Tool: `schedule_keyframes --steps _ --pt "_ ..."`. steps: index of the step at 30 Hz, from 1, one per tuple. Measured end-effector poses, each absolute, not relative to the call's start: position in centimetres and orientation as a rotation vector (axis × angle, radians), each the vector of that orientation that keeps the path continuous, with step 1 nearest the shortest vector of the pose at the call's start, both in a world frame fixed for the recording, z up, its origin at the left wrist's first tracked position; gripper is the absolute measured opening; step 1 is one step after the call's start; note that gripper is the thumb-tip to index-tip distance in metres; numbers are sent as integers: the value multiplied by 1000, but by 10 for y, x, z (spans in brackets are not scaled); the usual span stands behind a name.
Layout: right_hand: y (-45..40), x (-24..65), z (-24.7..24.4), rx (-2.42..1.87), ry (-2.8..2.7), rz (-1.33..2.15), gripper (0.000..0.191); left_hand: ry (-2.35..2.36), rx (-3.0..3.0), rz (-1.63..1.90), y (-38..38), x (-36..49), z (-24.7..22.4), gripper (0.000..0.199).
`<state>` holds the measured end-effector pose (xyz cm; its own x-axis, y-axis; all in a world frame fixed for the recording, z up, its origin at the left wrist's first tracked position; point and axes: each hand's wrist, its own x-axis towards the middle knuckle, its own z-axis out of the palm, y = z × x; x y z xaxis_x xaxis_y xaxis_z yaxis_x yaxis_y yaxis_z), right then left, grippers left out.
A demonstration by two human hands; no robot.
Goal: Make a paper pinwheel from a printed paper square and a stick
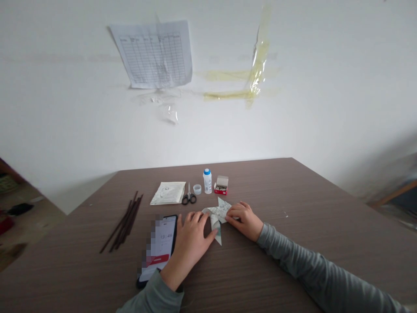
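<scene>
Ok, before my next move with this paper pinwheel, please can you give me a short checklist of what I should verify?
Paper pinwheel touched by both hands: ok, the left hand and right hand rest on it.
Scissors away from the hands: ok, they lie beyond the pinwheel.
White bottle upright: ok, it stands with its blue cap on.
Small red box open: ok, its lid stands up.
Pinwheel folds fixed firmly: cannot tell from this view.

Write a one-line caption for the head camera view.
Left hand and right hand press a folded paper pinwheel on a brown table beside scissors and dark sticks.
</scene>
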<state>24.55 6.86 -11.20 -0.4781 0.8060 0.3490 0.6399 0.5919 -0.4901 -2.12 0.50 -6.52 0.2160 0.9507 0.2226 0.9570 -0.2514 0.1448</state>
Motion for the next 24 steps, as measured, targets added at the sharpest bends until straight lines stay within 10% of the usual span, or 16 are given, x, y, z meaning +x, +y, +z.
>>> schedule_keyframes --steps 24 --pt "65 235 -112 -1295 -2234 309 18 -1906 -2400 -509 7 -17 -73 64"
